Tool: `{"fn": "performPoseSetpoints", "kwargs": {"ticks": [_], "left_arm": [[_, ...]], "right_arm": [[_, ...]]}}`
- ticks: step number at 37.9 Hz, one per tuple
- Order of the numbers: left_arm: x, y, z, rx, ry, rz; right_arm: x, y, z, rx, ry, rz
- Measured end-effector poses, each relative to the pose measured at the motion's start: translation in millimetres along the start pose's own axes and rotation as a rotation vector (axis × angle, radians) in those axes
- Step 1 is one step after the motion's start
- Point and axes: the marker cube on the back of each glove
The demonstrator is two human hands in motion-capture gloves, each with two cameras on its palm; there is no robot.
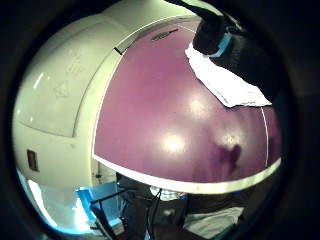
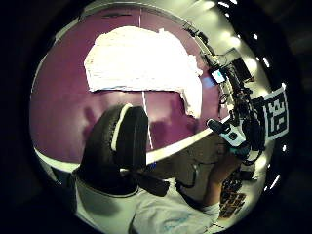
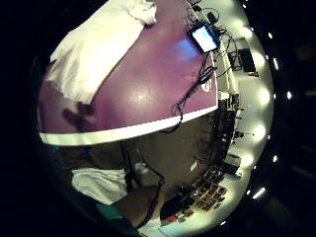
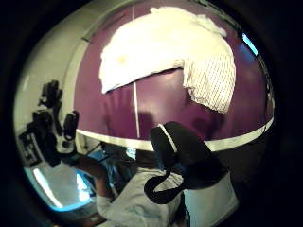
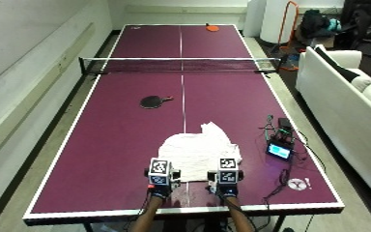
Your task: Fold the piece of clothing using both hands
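A white garment [image 5: 195,147] lies spread flat on the purple table tennis table [image 5: 121,145], near its front edge and across the white centre line. My left hand [image 5: 160,190] and right hand [image 5: 227,190] hover side by side just short of the garment's near edge. Neither hand holds any cloth. In the palm views the garment [image 2: 141,58] [image 4: 161,42] lies untouched on the table, with the left hand's thumb [image 2: 117,146] and the right hand's thumb [image 4: 184,151] in front of it. Finger shadows fall on the table before the cloth.
A black paddle [image 5: 152,101] lies mid-table, with the net [image 5: 180,64] behind it and an orange paddle [image 5: 212,28] at the far end. A small lit screen device [image 5: 280,151] with cables sits right of the garment. A white sofa [image 5: 346,92] stands to the right.
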Motion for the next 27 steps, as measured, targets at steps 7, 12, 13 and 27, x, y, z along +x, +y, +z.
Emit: {"fn": "performPoseSetpoints", "kwargs": {"ticks": [7, 12, 13, 27], "left_arm": [[15.0, 13.3, -6.0, -0.164, -0.07, 0.031], [20.1, 23.4, -1.8, -0.321, -0.099, 0.048], [20.7, 24.3, 0.8, -0.343, -0.1, 0.053], [36.6, -13.5, 23.2, 0.166, -0.251, 0.13]], "right_arm": [[15.3, 38.8, -0.4, -0.422, 0.114, 0.119], [11.6, 26.0, 14.3, -0.376, 0.047, 0.069], [8.8, 22.1, 17.2, -0.354, 0.009, 0.032], [31.5, 6.0, 18.6, 0.0, 0.127, 0.078]]}}
